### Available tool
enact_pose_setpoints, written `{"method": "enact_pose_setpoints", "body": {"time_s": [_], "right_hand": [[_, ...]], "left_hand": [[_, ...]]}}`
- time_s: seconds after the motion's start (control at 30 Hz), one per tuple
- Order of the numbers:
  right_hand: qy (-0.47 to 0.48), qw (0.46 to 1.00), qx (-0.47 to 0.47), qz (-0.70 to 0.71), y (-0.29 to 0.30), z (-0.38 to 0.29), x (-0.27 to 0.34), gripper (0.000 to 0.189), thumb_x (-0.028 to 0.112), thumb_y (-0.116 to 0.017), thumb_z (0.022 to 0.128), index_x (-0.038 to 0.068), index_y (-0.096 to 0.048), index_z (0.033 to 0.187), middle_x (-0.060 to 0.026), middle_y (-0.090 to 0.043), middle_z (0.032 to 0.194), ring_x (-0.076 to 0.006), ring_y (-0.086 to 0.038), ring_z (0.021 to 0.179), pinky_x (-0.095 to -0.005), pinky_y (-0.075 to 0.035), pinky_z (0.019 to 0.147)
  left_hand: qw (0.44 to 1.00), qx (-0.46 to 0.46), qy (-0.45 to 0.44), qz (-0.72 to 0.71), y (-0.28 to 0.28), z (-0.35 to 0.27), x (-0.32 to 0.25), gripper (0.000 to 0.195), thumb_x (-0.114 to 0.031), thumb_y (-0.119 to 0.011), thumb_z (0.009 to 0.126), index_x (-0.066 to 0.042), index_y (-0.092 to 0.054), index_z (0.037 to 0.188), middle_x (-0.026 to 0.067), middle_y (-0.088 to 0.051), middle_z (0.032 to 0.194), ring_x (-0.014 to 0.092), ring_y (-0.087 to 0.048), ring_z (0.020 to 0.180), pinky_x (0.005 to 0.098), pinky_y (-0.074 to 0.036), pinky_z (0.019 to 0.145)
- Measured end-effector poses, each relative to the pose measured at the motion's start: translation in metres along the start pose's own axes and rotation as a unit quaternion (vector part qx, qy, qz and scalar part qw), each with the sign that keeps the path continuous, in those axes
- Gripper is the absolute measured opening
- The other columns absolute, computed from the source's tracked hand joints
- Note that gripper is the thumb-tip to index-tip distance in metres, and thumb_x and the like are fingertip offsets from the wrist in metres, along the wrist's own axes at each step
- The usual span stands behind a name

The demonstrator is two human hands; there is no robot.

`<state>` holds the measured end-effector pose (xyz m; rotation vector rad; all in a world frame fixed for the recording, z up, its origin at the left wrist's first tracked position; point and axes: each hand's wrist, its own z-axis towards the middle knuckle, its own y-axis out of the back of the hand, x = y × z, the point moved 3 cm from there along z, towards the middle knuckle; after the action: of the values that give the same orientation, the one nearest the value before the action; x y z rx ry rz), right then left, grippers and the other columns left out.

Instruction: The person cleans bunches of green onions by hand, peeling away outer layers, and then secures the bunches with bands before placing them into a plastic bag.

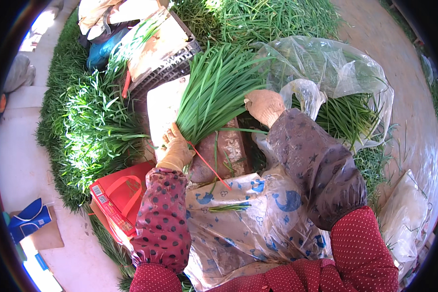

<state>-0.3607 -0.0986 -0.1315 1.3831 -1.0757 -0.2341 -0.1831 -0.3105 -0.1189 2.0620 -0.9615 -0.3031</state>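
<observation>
Before me a bundle of long green leaf stalks (213, 91) fans out away from my body. My left hand (176, 148), in a tan glove, rests at the bundle's lower end, with a thin red tie (208, 161) trailing beside it; how firmly the fingers grip is hidden. To the right of the leaves, my gloved right hand (265, 106) is curled near the leaf tips; whether it holds anything cannot be told. Under the bundle lie a pale board (162, 104) and a brown, dirt-smeared surface (219, 160). A few short stalks (230, 207) lie on the whale-printed plastic apron (248, 226).
A clear plastic bag (354, 73) with more stalks sits at right. Heaped greens (91, 127) spread at left and greens (277, 18) at the back. A red box (122, 197) stands by my left forearm. A plastic crate (164, 65) is at upper left, beside another person (95, 18).
</observation>
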Motion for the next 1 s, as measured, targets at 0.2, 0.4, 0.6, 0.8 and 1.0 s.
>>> {"method": "enact_pose_setpoints", "body": {"time_s": [0.2, 0.4, 0.6, 0.8, 1.0], "right_hand": [[-0.212, 0.799, -0.261, 0.498, 0.0, 0.008, -0.062, 0.027, 0.023, -0.055, 0.085, 0.0, -0.067, 0.094, -0.0147, -0.067, 0.076, -0.0326, -0.064, 0.077, -0.0383, -0.05, 0.072], [-0.061, 0.966, -0.198, 0.152, 0.053, 0.015, -0.013, 0.031, 0.023, -0.059, 0.087, 0.009, -0.062, 0.114, -0.0146, -0.067, 0.096, -0.0298, -0.064, 0.087, -0.0375, -0.05, 0.078], [0.002, 0.995, -0.061, -0.073, 0.04, 0.052, 0.008, 0.027, 0.021, -0.057, 0.085, 0.011, -0.061, 0.11, -0.0142, -0.067, 0.091, -0.035, -0.063, 0.087, -0.0443, -0.05, 0.073], [-0.144, 0.959, -0.165, 0.18, 0.03, 0.076, -0.006, 0.025, 0.024, -0.058, 0.084, 0.002, -0.064, 0.095, -0.014, -0.067, 0.083, -0.0302, -0.065, 0.082, -0.0395, -0.05, 0.076], [-0.149, 0.841, -0.17, 0.491, 0.059, -0.003, -0.023, 0.021, 0.018, -0.053, 0.092, -0.001, -0.062, 0.091, -0.0028, -0.059, 0.068, -0.0056, -0.051, 0.058, -0.0224, -0.04, 0.051]], "left_hand": [[1.0, -0.009, 0.015, 0.009, -0.003, 0.004, -0.003, 0.126, -0.031, -0.083, 0.068, -0.006, 0.011, 0.149, 0.0217, -0.009, 0.155, 0.039, -0.011, 0.143, 0.0583, -0.022, 0.11], [0.999, -0.005, 0.032, 0.02, -0.003, 0.002, -0.002, 0.126, -0.033, -0.082, 0.07, -0.008, 0.013, 0.149, 0.0212, -0.007, 0.155, 0.04, -0.01, 0.143, 0.0589, -0.022, 0.11], [0.999, -0.001, 0.035, 0.009, 0.0, -0.003, -0.01, 0.122, -0.024, -0.08, 0.072, -0.01, 0.013, 0.149, 0.0168, -0.005, 0.157, 0.04, -0.007, 0.144, 0.0583, -0.021, 0.112], [0.999, 0.004, 0.027, 0.022, -0.003, -0.004, 0.008, 0.127, -0.033, -0.082, 0.069, -0.006, 0.014, 0.148, 0.0229, -0.008, 0.155, 0.044, -0.011, 0.142, 0.0591, -0.023, 0.11], [0.99, -0.048, -0.125, -0.036, 0.034, 0.005, -0.028, 0.15, -0.038, -0.095, 0.042, -0.002, 0.004, 0.149, 0.034, -0.023, 0.146, 0.053, -0.023, 0.135, 0.0507, -0.027, 0.112]]}}
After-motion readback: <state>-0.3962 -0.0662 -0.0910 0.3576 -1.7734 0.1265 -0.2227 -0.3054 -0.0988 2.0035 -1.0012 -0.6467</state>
